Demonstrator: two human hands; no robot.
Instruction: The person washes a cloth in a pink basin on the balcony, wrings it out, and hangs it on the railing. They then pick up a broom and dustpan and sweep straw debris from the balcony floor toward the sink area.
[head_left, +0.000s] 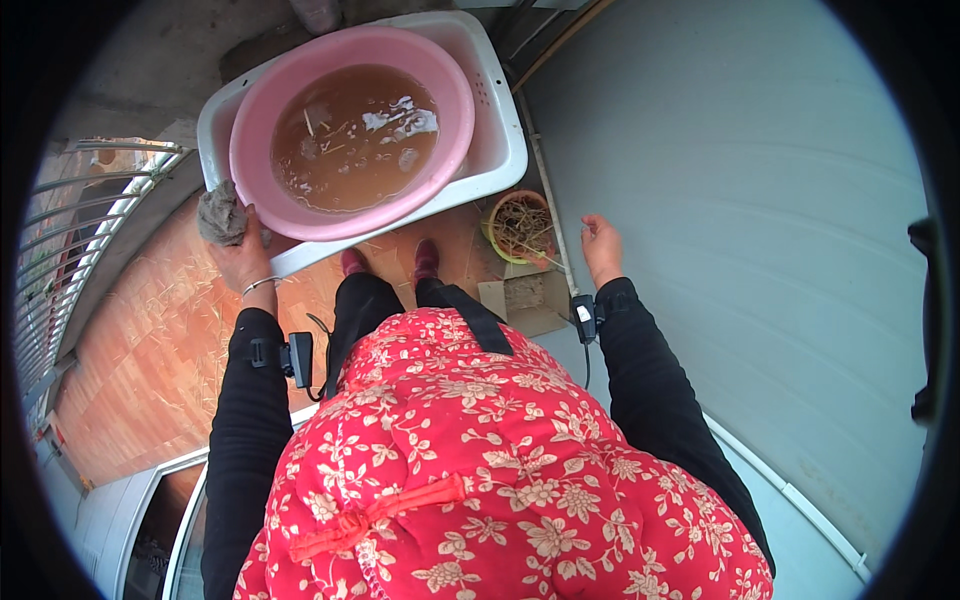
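Note:
A pink plastic basin (351, 225) sits tilted inside a white sink (510, 154) in front of me. Murky brown water (345, 142) with floating straw bits and bubbles fills its bottom. At the basin's near left rim, my left hand (244, 259) holds a grey wet cloth or rag (222, 214); its exact kind is hard to tell. My right hand (602, 247) hangs over to the right, near the wall, with fingers partly curled and nothing seen in it.
Below the sink's right corner stands a small pot (517, 225) filled with dry straw, beside an open cardboard box (532, 300). A grey wall (720, 187) rises on the right. Metal railings (82, 217) line the left. Straw litters the wood-patterned floor (150, 337).

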